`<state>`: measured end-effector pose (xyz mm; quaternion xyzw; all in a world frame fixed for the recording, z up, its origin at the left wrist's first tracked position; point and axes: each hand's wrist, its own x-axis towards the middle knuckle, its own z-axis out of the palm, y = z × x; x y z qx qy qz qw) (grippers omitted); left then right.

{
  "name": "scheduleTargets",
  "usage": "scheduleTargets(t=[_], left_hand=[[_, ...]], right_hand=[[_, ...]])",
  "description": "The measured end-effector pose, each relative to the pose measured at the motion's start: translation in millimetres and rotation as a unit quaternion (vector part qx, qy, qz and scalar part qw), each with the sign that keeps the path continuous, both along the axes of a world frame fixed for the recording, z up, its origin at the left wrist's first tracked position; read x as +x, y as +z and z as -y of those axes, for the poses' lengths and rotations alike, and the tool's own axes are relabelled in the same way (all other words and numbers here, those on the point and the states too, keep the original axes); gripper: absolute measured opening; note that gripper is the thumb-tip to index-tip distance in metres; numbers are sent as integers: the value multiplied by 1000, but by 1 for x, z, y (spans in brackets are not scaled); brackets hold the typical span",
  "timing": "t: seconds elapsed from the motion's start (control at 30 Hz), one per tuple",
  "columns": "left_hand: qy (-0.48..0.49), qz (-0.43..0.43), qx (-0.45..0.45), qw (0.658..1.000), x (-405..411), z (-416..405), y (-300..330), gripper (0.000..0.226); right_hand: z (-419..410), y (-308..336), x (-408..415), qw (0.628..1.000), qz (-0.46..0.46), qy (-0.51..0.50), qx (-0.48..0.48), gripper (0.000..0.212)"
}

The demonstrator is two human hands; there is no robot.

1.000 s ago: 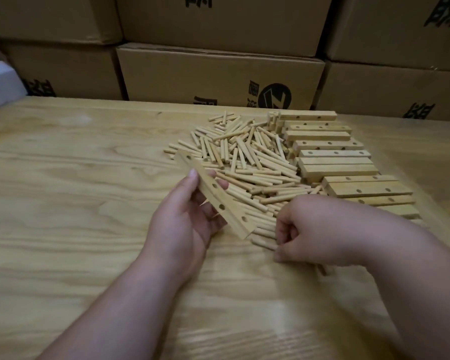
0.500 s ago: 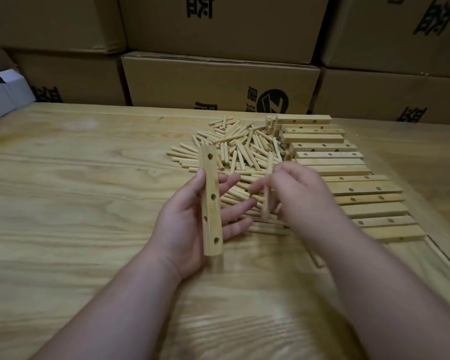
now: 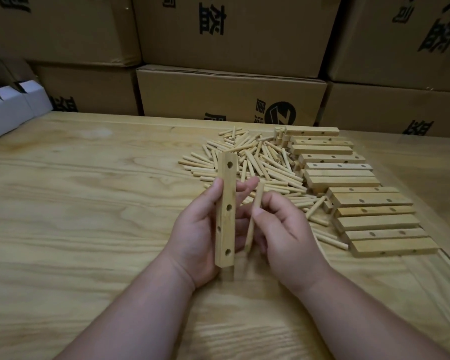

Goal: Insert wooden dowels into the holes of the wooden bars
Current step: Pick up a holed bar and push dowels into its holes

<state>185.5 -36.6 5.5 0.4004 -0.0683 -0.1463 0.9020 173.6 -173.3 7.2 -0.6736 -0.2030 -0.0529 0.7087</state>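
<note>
My left hand [image 3: 195,229] grips a wooden bar [image 3: 226,193] held upright above the table, its drilled holes facing me and empty. Just to its right, my right hand [image 3: 286,229] pinches one wooden dowel [image 3: 255,209], which stands nearly parallel to the bar and a finger's width away from it. Behind the hands lies a loose pile of dowels [image 3: 260,162]. A row of more wooden bars [image 3: 359,201] lies flat to the right of the pile.
The wooden table [image 3: 89,203] stretches bare to the left. Stacked cardboard boxes [image 3: 231,97] wall off the far edge. Small white boxes [image 3: 8,107] stand at the far left. The table's right edge runs close to the row of bars.
My right hand picked a dowel from the pile and brought it beside the bar. My left hand turned the bar from slanted to upright and drew it nearer.
</note>
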Motion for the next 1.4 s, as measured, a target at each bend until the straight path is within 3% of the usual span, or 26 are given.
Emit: scheduleTargets(t=[0.1,0.23,0.4,0.57,0.67,0.87,1.03,1.4], left_hand=[[-9,-1,-1,1000,1,-1,0,33],[73,-24,-10,997,3,-8,3,31],[104,-10,35,994,4,-20,6,36],[58,22,31,998,6,-21,3,38],[66,31,79,994,5,-20,0,35],[114,36,172,978,4,-18,-2,31],[148,6,170,974,6,-17,0,23],[133,4,168,977,7,-17,-3,18]], right_hand=[[0,-2,4,999,5,-9,49,20],[5,-6,12,995,-9,-85,47,20],[10,-7,20,990,-20,-137,10,12],[14,-8,23,978,49,-196,-54,15],[15,-5,23,968,80,-218,-90,21],[11,-4,20,961,149,-200,-115,18],[13,-1,18,959,160,-210,-105,18],[13,1,16,978,88,-160,-103,27]])
